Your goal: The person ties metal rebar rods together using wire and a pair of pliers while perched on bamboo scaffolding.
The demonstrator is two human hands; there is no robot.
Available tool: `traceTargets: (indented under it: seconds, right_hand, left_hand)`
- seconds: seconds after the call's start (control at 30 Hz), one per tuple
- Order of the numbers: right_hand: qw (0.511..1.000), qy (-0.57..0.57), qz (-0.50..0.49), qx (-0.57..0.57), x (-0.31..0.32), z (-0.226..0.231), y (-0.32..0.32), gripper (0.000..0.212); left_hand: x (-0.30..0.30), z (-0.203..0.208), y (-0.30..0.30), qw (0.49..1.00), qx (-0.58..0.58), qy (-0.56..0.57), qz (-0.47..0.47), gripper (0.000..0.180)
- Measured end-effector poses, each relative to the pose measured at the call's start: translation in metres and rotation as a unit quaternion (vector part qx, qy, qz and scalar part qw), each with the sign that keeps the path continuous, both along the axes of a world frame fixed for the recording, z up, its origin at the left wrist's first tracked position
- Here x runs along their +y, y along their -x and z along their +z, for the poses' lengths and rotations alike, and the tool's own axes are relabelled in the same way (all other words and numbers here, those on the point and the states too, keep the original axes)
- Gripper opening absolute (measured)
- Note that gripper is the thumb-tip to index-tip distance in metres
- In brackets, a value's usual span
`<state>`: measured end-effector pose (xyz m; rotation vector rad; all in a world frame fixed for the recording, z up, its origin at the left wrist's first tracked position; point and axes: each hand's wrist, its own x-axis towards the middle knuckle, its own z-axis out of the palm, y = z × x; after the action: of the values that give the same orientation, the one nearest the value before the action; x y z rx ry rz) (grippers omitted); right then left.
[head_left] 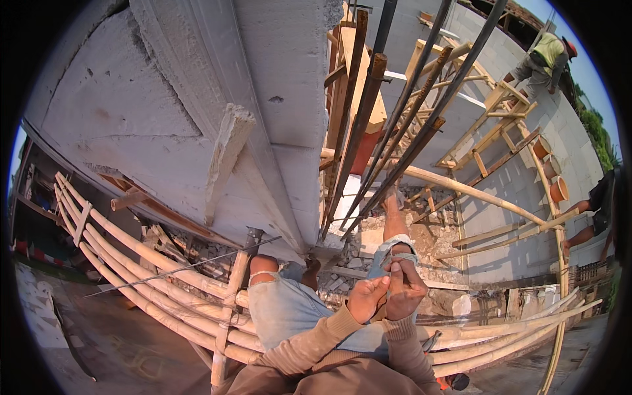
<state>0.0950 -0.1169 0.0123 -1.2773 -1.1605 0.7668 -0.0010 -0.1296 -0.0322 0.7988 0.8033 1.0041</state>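
Note:
My left hand (367,299) and my right hand (404,290) meet above my bent knee in torn light-blue jeans (289,313). On both hands the fingertips are pinched together. Whatever lies between them is too small to make out. Beside my right wrist, a small dark metal tool (431,341) shows in part. Bundled bamboo poles (474,332) run behind and beneath my forearms. Ahead of my hands, dark steel bars (401,148) rise at a slant past my raised leg.
A rough grey wall (164,99) fills the left, with bamboo rails (151,280) and a thin rod (178,266) below it. Timber scaffolding (487,145) stands at right. One person (546,56) in a yellow-green vest crouches on it; another (596,210) is at the right edge. Rubble (342,280) lies below.

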Motion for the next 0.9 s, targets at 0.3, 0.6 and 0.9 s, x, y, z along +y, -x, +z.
traceTargets:
  seconds: [0.3, 0.6, 0.9]
  right_hand:
    - [0.95, 0.083, -0.004, 0.302, 0.011, -0.008, -0.021, 0.021]
    - [0.974, -0.014, -0.106, 0.201, 0.05, 0.026, -0.063, 0.019]
    - [0.988, -0.074, 0.055, 0.127, 0.108, 0.091, -0.08, 0.02]
  left_hand:
    - [0.004, -0.008, -0.018, 0.936, 0.241, -0.246, 0.075, 0.037]
    - [0.032, 0.061, 0.002, 0.84, 0.3, -0.384, 0.24, 0.055]
    - [0.158, 0.16, 0.001, 0.876, -0.032, -0.363, 0.317, 0.058]
